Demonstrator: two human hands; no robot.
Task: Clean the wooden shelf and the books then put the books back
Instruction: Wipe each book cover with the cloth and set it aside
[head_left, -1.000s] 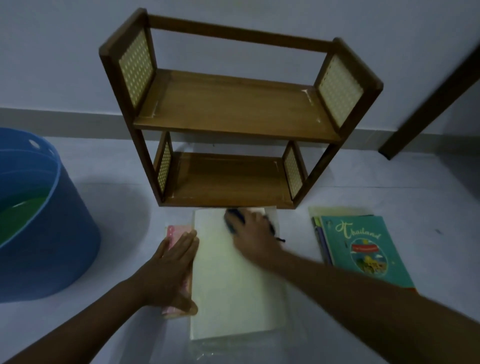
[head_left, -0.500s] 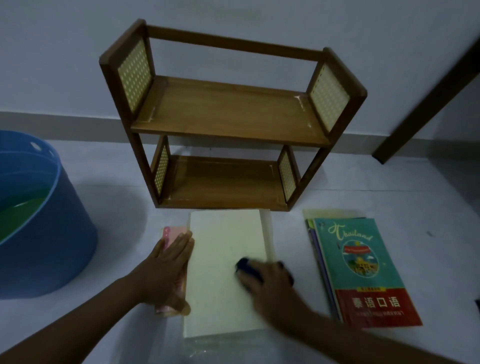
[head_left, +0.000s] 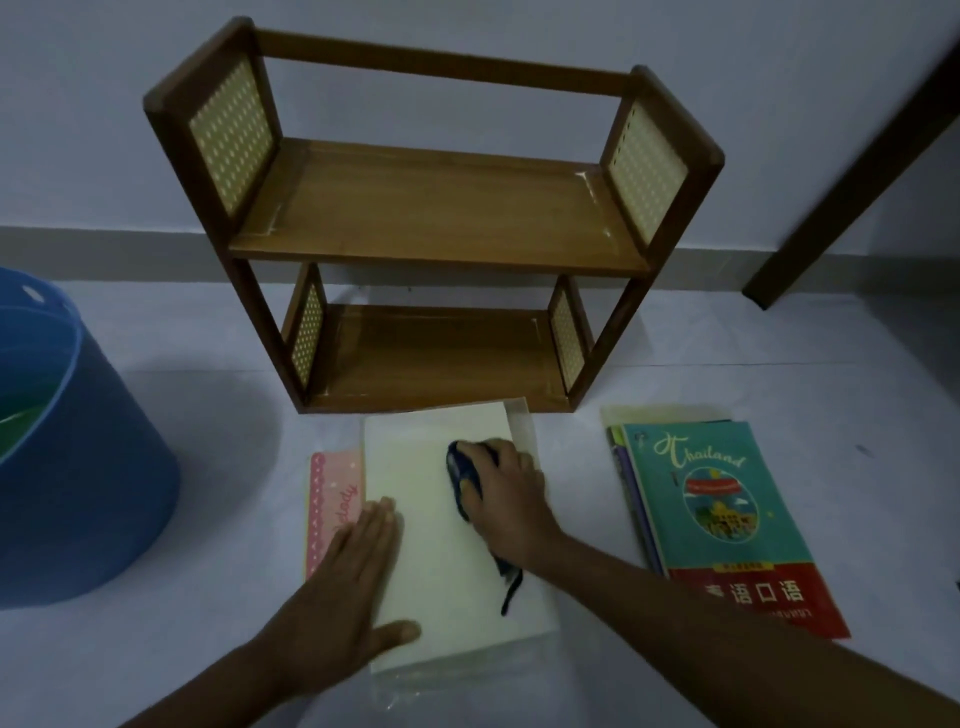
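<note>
Two hands (head_left: 358, 566) (head_left: 511, 499): flat cream book (head_left: 441, 561), crumpled cloth (head_left: 462, 475).

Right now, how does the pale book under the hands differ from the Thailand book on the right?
The pale book has a plain cream cover; the Thailand book is teal and red with a picture and lettering. The pale book is being wiped: the left hand presses flat on it and the right hand holds a dark blue cloth on it, while nothing touches the Thailand book. Both lie flat on the floor before the wooden shelf, each atop other books.

Book (head_left: 441, 519) before shelf (head_left: 436, 208), bucket (head_left: 78, 467) left.
</note>
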